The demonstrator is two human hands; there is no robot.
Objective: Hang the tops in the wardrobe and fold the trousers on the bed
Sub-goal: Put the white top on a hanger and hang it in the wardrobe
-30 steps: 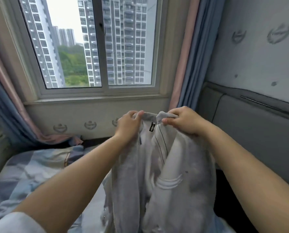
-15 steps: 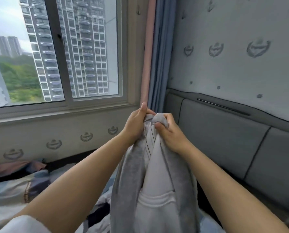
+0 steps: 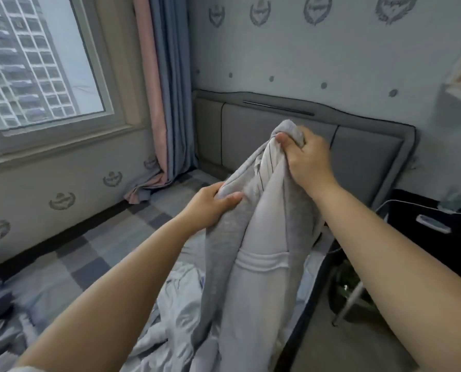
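A grey and pale garment (image 3: 253, 267) with white stripes across one panel hangs in front of me over the bed (image 3: 97, 253). My right hand (image 3: 304, 159) grips its bunched top edge, held high before the headboard. My left hand (image 3: 210, 205) grips the grey fabric lower down on the garment's left side. The lower end of the garment drops out of view at the bottom. More pale crumpled clothes (image 3: 170, 312) lie on the bed under it. No wardrobe is in view.
A grey padded headboard (image 3: 358, 149) stands behind the hands. Pink and blue curtains (image 3: 165, 89) hang beside the window (image 3: 36, 65) on the left. A dark bedside surface (image 3: 433, 226) with a cable and small items is at the right; floor shows below it.
The view has swung right, from the window toward the headboard. My left hand has slid down from the garment's top edge to its side; my right hand keeps the top.
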